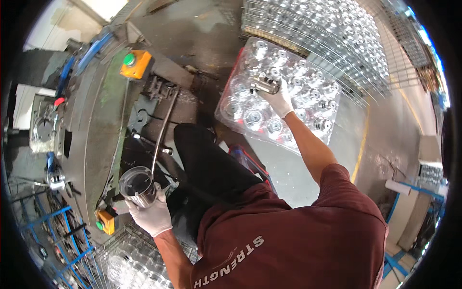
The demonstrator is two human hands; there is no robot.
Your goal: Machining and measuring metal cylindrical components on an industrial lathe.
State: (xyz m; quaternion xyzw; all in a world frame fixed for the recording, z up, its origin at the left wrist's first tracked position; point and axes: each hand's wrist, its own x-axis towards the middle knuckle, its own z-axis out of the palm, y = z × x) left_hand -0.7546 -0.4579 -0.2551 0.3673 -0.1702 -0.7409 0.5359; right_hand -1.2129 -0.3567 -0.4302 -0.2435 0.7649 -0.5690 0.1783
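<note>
My left hand (150,214), in a white glove, is closed round the side of a shiny metal cup (143,196). The cup's round open mouth faces up and its inside looks dark. At the upper right, my gloved right hand (280,100) grips another shiny metal cup (264,85), tilted on its side, with dark marks at its end. Beneath that hand lies a clear plastic tray (231,121) holding many round, shiny metal pieces. Whether the cup in my right hand touches the tray, I cannot tell.
On my left stands a machine bench (103,115) with an orange box bearing a green button (136,65) and a lower one (106,222). Wire cages of shiny parts stand at the upper right (317,33) and lower left (130,262). A metal bar (165,125) slants beside the bench.
</note>
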